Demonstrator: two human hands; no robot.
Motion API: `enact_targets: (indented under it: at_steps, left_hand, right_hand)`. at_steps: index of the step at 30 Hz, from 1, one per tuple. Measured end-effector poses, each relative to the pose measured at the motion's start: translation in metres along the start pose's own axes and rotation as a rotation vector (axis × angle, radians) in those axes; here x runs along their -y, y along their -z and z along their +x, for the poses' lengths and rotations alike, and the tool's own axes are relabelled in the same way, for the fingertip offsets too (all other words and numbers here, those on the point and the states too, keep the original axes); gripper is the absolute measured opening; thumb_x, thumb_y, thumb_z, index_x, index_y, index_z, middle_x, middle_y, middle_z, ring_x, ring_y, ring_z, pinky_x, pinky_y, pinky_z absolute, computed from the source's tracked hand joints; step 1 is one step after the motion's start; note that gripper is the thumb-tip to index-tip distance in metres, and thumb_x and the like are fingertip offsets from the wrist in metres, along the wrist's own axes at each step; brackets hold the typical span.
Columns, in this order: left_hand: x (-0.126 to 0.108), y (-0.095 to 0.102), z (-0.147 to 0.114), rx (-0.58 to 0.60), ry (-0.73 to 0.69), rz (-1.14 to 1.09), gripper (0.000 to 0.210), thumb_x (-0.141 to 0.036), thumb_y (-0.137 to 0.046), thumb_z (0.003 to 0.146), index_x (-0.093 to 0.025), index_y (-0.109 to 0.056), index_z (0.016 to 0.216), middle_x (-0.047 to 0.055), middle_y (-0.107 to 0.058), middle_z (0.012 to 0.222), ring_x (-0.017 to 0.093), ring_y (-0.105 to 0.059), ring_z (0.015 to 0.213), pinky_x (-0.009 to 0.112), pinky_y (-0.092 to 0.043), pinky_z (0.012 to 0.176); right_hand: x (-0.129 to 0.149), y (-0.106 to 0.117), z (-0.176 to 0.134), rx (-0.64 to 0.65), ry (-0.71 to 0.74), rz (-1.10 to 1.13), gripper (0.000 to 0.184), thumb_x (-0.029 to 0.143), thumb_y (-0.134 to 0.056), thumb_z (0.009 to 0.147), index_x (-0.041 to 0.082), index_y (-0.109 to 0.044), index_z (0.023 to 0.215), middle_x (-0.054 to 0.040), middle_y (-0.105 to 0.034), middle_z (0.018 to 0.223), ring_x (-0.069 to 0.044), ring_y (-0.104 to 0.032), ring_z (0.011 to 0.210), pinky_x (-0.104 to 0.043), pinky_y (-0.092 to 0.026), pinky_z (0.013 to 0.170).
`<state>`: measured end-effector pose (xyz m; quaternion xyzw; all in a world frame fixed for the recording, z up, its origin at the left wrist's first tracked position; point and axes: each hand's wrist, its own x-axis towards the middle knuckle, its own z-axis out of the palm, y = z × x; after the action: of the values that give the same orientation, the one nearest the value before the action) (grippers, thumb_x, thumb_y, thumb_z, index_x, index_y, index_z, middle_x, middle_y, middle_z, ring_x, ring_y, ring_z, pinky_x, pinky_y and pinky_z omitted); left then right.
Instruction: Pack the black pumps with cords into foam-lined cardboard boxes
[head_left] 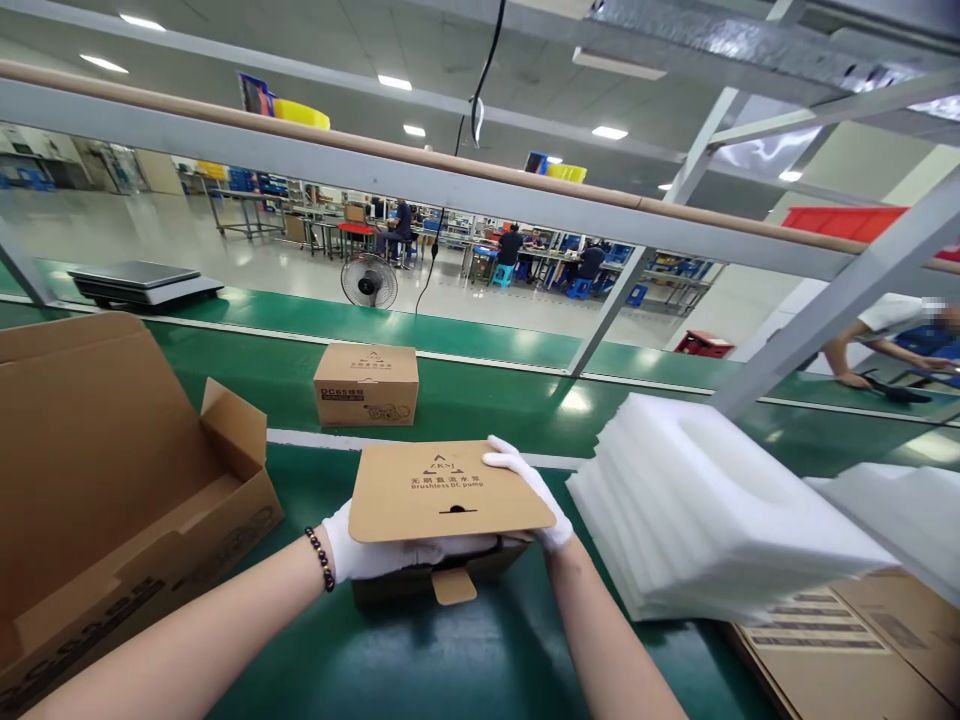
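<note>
Rightward, foam edge [616, 530] near held box [442, 500].

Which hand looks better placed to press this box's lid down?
Probably the right hand: it reaches over the right edge of the lid, while the left hand lies partly beneath the lid.
</note>
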<state>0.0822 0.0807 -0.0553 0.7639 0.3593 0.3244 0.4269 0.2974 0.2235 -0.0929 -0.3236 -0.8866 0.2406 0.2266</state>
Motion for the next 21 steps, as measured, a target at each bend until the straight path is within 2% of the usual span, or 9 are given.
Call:
enact_targets:
  at_steps: [1,3,4,6,8,11,14,17,21]
  left_hand:
    - [-0.002,-0.002,-0.001,-0.007,0.000,-0.185,0.051,-0.017,-0.009,0.096,-0.033,-0.029,0.140,-0.003,-0.033,0.145,0.013,-0.041,0.127,0.036,-0.048,0.098]
    - [-0.003,-0.010,-0.008,-0.138,0.015,-0.340,0.046,-0.036,-0.013,0.097,-0.031,-0.029,0.140,0.003,-0.036,0.144,0.021,-0.041,0.127,0.047,-0.046,0.098]
    - [-0.001,-0.016,-0.013,-0.230,0.027,-0.347,0.051,-0.048,-0.022,0.095,-0.028,-0.024,0.142,0.007,-0.035,0.144,0.025,-0.040,0.128,0.051,-0.044,0.099]
    - [0.006,-0.029,-0.028,-0.452,0.013,-0.290,0.079,-0.064,-0.040,0.083,-0.024,-0.012,0.145,0.012,-0.032,0.146,0.030,-0.035,0.130,0.056,-0.038,0.102]
    - [0.015,-0.041,-0.043,-0.637,0.011,-0.207,0.088,-0.067,-0.044,0.078,-0.021,-0.011,0.145,0.014,-0.030,0.146,0.031,-0.031,0.133,0.054,-0.031,0.107]
    - [0.027,-0.049,-0.059,-0.814,0.157,-0.009,0.066,-0.055,-0.041,0.087,-0.021,-0.026,0.141,0.012,-0.038,0.142,0.029,-0.036,0.130,0.048,-0.032,0.109]
    - [0.038,-0.051,-0.064,-0.922,0.290,0.142,0.063,-0.046,-0.052,0.085,-0.025,-0.027,0.139,0.008,-0.039,0.142,0.027,-0.037,0.130,0.045,-0.035,0.108]
    - [0.051,-0.054,-0.066,-1.014,0.337,0.247,0.071,-0.045,-0.054,0.084,-0.028,-0.017,0.142,0.008,-0.034,0.145,0.025,-0.037,0.130,0.042,-0.042,0.104]
    - [0.063,-0.057,-0.075,-0.890,0.314,0.700,0.047,-0.039,-0.050,0.087,-0.029,-0.040,0.132,0.009,-0.032,0.145,0.025,-0.045,0.124,0.040,-0.048,0.097]
  right_hand:
    - [0.003,0.001,-0.016,-0.063,0.049,0.049,0.047,0.048,-0.039,0.085,0.024,-0.041,0.126,-0.0106,-0.037,0.141,-0.026,-0.040,0.126,-0.043,-0.037,0.100]
    - [0.007,-0.001,-0.045,-0.154,0.133,0.304,0.055,0.064,-0.040,0.080,0.024,-0.045,0.118,-0.0117,-0.030,0.145,-0.029,-0.032,0.132,-0.044,-0.032,0.104]
    - [0.008,-0.004,-0.056,-0.191,0.149,0.408,0.057,0.068,-0.036,0.081,0.024,-0.046,0.115,-0.0118,-0.029,0.145,-0.030,-0.031,0.132,-0.045,-0.032,0.105]
    - [0.008,-0.009,-0.071,-0.225,0.098,0.496,0.049,0.063,-0.031,0.085,0.024,-0.049,0.110,-0.0107,-0.027,0.147,-0.030,-0.030,0.133,-0.047,-0.030,0.106]
    - [0.005,-0.014,-0.076,-0.218,0.023,0.455,0.043,0.057,-0.036,0.087,0.024,-0.050,0.110,-0.0098,-0.021,0.150,-0.030,-0.026,0.135,-0.049,-0.027,0.107]
    - [-0.004,-0.019,-0.072,-0.220,-0.004,0.383,0.058,0.059,-0.048,0.082,0.023,-0.041,0.127,-0.0116,-0.014,0.152,-0.031,-0.019,0.137,-0.052,-0.025,0.108]
    - [-0.014,-0.026,-0.065,-0.278,-0.005,0.360,0.067,0.053,-0.054,0.081,0.023,-0.031,0.136,-0.0131,-0.017,0.150,-0.029,-0.020,0.137,-0.053,-0.023,0.109]
    - [-0.024,-0.032,-0.064,-0.307,0.048,0.357,0.049,0.040,-0.057,0.084,0.024,-0.043,0.127,-0.0111,-0.025,0.148,-0.026,-0.028,0.134,-0.050,-0.029,0.108]
    - [-0.031,-0.031,-0.069,-0.334,0.150,0.311,0.037,0.027,-0.060,0.083,0.028,-0.053,0.119,-0.0084,-0.043,0.139,-0.024,-0.044,0.125,-0.047,-0.043,0.100]
